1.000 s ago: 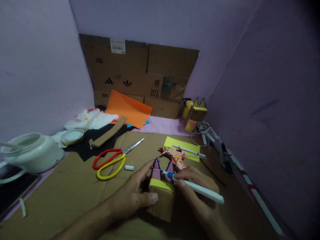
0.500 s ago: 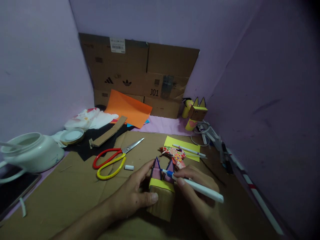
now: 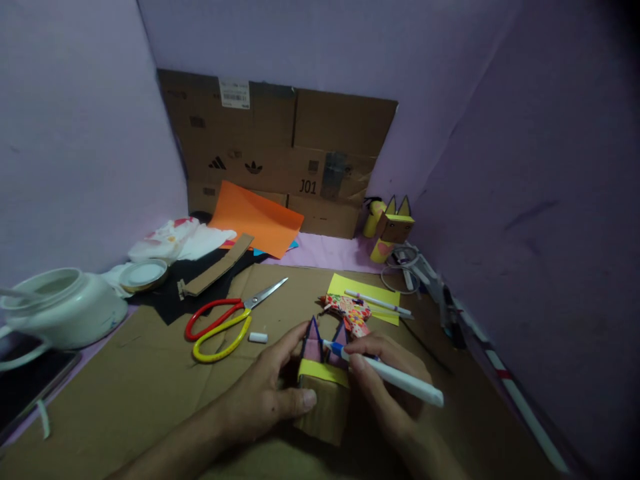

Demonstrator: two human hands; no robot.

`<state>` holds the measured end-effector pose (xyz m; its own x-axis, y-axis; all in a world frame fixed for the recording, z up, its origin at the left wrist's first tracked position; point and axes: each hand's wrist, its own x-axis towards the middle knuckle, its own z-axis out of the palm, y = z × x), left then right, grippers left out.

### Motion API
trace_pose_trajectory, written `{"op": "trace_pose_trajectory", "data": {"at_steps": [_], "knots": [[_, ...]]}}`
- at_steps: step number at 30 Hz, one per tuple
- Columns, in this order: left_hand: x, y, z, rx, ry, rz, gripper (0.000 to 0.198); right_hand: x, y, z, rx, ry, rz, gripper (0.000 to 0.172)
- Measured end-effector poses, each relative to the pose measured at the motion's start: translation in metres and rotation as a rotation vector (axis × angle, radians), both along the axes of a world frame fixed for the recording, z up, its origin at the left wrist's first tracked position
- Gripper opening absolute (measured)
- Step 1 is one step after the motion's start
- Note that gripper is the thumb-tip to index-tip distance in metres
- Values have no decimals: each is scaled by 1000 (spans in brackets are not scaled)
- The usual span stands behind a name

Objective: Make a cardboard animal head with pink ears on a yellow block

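Note:
My left hand (image 3: 273, 387) grips a small cardboard box (image 3: 323, 407) from its left side, thumb on the front face. A yellow strip (image 3: 324, 372) runs along the box's top edge, and two pointed ears (image 3: 313, 343), pinkish with dark outlines, stand above it. In my right hand (image 3: 390, 380) is a white marker (image 3: 407, 385) with a blue front end; its tip meets the inner edge of the left ear. A white cap (image 3: 259, 338) lies left of the box. Just behind the box is a flower-patterned glue gun (image 3: 350, 311), partly hidden by the ears and my fingers.
Red-and-yellow-handled scissors (image 3: 235, 320) lie on the cardboard sheet (image 3: 165, 393) to the left. Behind the glue gun, a white pen (image 3: 379, 302) rests on yellow paper (image 3: 340, 283). A white pot (image 3: 65, 310) stands far left; an eared cardboard figure (image 3: 395, 227) stands back right.
The rear end of the marker has shifted slightly left with my right hand, its tip staying near the left ear. My left hand and the box hold almost the same position.

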<state>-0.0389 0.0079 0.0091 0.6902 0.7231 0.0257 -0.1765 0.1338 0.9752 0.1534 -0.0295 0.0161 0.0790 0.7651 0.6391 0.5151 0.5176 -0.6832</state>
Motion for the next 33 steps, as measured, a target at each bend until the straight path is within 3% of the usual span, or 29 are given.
{"op": "trace_pose_trajectory", "data": {"at_steps": [4,12,17,20,23,26,29,33], "knots": [[1,0,8,-16,47,8,85,-3,0,0,-12,12,-35,12],[1,1,7,6,58,11,83,-8,0,2,-136,72,-122,18],[2,-2,11,-11,47,4,83,-8,1,0,-154,72,-100,20],[2,-3,11,-30,39,4,83,-6,0,-3,-224,232,-158,24],[1,1,6,-48,33,81,87,0,3,-4,-207,482,-268,30],[0,11,2,-12,19,226,82,6,7,-3,-148,622,-177,30],[-1,21,0,49,4,328,78,8,10,-1,-157,636,-87,27],[0,34,-6,127,27,402,75,3,9,0,-182,570,-95,27]]}}
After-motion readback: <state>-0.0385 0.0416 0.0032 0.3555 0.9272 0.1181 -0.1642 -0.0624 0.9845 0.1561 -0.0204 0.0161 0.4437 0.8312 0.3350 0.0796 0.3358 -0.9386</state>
